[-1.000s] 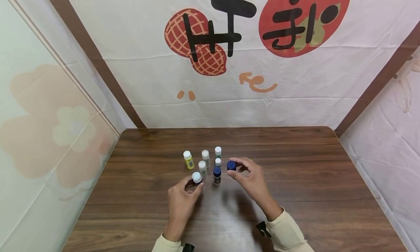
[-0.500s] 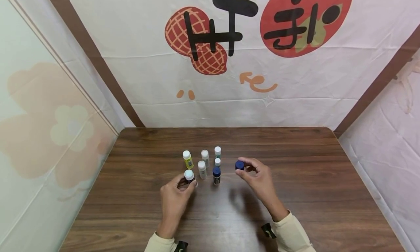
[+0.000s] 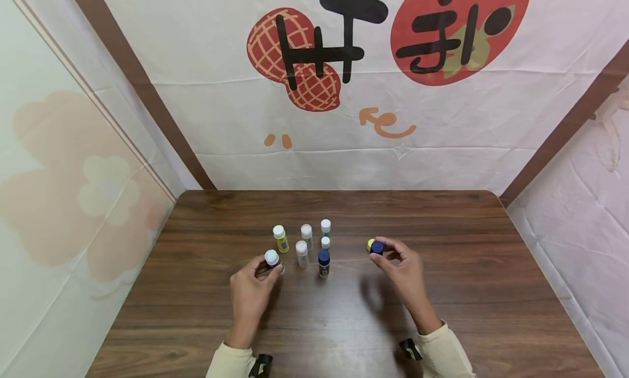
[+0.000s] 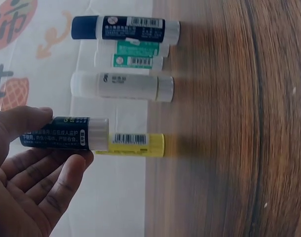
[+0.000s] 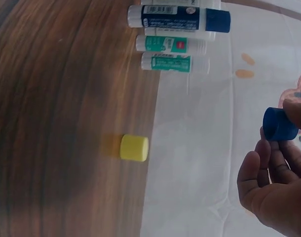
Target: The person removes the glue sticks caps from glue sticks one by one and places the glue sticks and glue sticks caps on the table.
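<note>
My left hand (image 3: 249, 293) holds a dark-labelled glue stick (image 4: 61, 134) upright between thumb and fingers, above the table; its top shows white in the head view. In the left wrist view, a yellow glue stick (image 4: 135, 144) stands just behind it. My right hand (image 3: 404, 271) pinches a blue cap (image 5: 279, 124), whose hollow underside shows in the right wrist view. Beyond that hand, a yellow cap (image 5: 134, 147) sits on the table, partly hidden by the blue cap in the head view.
Between the hands, several glue sticks stand upright on the wooden table (image 3: 467, 279): a navy one (image 3: 324, 263), white ones (image 3: 302, 255) and two green-labelled ones (image 5: 166, 62). A printed curtain (image 3: 221, 127) hangs behind the table's back edge.
My left hand has moved left with the dark glue stick, and my right hand right with the blue cap. The yellow cap has come into sight beside the right hand.
</note>
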{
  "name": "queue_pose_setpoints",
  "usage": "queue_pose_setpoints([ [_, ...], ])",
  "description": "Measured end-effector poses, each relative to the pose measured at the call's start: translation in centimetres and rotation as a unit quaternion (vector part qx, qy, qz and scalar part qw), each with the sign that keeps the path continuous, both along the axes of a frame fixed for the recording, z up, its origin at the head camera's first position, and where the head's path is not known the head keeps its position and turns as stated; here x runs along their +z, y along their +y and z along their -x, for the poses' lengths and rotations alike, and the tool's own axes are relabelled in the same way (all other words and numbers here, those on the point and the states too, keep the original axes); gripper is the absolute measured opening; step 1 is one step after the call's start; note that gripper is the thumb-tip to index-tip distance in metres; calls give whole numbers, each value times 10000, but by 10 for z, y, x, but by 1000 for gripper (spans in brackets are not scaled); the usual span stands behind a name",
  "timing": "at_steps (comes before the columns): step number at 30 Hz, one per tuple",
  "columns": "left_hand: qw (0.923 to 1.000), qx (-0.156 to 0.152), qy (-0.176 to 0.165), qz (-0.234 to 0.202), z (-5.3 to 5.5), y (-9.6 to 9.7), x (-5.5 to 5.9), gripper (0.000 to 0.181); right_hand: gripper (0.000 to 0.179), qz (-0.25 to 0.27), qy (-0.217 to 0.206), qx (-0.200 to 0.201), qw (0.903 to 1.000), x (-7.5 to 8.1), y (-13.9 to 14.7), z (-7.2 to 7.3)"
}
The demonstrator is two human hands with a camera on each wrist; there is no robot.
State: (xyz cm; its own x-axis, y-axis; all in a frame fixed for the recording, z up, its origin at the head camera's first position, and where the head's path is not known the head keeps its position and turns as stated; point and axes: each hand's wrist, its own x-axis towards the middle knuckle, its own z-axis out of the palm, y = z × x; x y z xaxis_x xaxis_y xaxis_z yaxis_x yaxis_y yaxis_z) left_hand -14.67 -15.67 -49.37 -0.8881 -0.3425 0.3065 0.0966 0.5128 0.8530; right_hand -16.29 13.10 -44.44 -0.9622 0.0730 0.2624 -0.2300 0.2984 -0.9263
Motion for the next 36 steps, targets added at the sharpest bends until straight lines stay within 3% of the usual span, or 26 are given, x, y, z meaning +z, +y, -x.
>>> queue_pose_setpoints([
  [7,9993,6,-272,272,7,-5,-3,26,32,31,-113,-243,9996,-35,16,17],
  [16,9985,40,-507,217,18,-6,-6,25,31,-635,-200,-526,9964,-49,23,25],
  [24,9974,40,-617,381,25,-6,-13,25,31,-1673,-537,-447,9834,-63,21,32],
  [36,9950,26,-781,626,35,0,-18,25,26,-2251,-625,-350,9717,-78,16,43],
])
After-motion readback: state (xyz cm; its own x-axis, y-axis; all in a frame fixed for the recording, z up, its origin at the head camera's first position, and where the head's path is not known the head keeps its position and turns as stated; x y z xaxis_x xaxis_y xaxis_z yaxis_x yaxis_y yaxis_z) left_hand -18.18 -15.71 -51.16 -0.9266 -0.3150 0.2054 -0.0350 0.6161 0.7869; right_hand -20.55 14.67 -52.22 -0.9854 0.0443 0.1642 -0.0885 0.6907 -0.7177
